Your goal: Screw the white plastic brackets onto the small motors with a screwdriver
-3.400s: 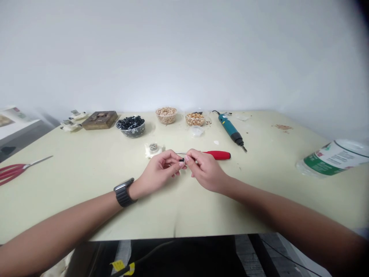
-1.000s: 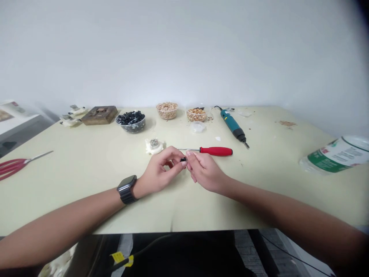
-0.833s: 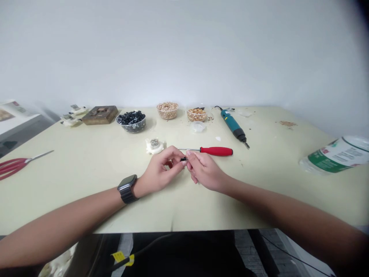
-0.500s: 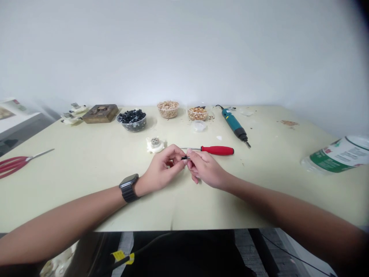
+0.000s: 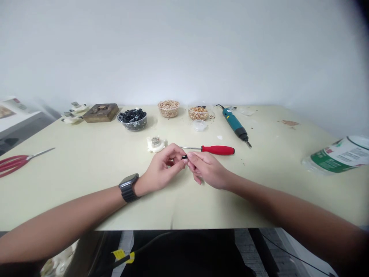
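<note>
Between the fingertips of both hands is a small black piece point(image 5: 184, 157). My left hand point(image 5: 163, 168), with a dark watch on its wrist, pinches it between thumb and fingers. My right hand point(image 5: 208, 169) is closed at the piece's right end, and its fingertips touch the left ones; whether it also holds something smaller is hidden. Just beyond the hands lies a screwdriver point(image 5: 218, 150) with a red handle, its shaft tip hidden behind my left fingers. A white plastic part point(image 5: 155, 144) with a round metal insert sits behind my left hand.
Along the back stand a bowl of black pieces point(image 5: 132, 119), two tubs of small parts point(image 5: 168, 109) point(image 5: 198, 113), a metal block point(image 5: 100, 112) and a teal power tool point(image 5: 235, 124). Red-handled scissors point(image 5: 14, 164) lie far left; a bottle point(image 5: 337, 156) lies far right.
The right fingertips have closed in on the black piece, and the light bit seen between them before is now covered. Otherwise the hands have barely moved.
</note>
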{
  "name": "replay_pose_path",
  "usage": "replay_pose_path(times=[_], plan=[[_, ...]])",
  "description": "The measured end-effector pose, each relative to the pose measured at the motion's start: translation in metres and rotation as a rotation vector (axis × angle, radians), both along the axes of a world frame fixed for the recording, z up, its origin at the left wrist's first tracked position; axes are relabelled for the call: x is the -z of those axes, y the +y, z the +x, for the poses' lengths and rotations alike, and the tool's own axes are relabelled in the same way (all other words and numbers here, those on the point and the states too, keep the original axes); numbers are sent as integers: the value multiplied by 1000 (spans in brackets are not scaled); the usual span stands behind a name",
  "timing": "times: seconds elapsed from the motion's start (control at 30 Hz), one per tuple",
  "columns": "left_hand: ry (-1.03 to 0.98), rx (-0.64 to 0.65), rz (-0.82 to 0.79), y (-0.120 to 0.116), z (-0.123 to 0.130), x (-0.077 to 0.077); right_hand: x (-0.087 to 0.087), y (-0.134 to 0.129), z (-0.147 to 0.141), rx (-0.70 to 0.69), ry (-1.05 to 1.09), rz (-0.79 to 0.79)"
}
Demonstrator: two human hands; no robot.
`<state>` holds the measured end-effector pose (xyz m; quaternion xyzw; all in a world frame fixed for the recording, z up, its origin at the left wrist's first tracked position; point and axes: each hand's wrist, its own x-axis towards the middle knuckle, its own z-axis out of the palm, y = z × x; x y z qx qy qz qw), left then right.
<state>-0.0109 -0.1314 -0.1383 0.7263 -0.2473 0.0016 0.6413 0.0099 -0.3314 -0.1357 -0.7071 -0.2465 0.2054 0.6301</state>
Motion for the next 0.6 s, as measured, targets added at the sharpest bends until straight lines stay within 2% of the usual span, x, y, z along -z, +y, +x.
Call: replay_pose_path(times=[0.23, 0.6], plan=[[-10, 32, 13, 1, -1, -1, -5, 0, 0, -14, 80, -27], [27, 23, -23, 0, 1, 0, -6, -2, 1, -86, 135, 16]])
